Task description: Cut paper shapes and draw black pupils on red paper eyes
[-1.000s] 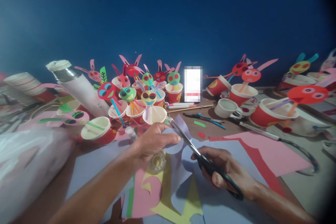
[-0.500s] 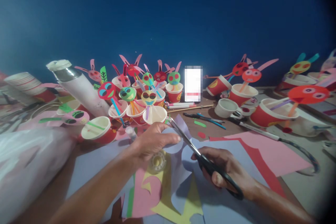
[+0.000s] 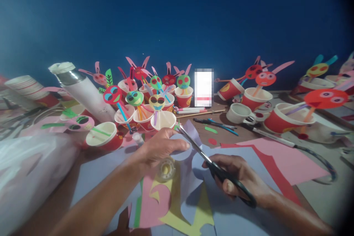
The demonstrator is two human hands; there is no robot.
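My left hand (image 3: 163, 145) pinches a piece of pale lilac paper (image 3: 181, 153), its thumb lying on top of a rounded part. Black-handled scissors (image 3: 204, 156) are in my right hand (image 3: 238, 177), with fingers and thumb around the handles. Their blades point up and left, close to the left fingertips, and lie along the lilac paper. The blades look closed or nearly so. A strip of the same paper hangs down between my hands. Beneath my left wrist, a clear tape roll (image 3: 166, 169) rests on cut yellow paper (image 3: 203, 210) and pink paper.
Red and white paper cups (image 3: 184, 97) with paper faces stand along the back. A thermos (image 3: 83, 90) leans at the left, behind a plastic bag (image 3: 33, 177). Pens (image 3: 218, 124) and a white mug (image 3: 239, 113) lie beyond my hands. Pink sheets (image 3: 293, 158) are at the right.
Both hands are almost where they were, still holding the paper and the scissors. The view has shifted very slightly.
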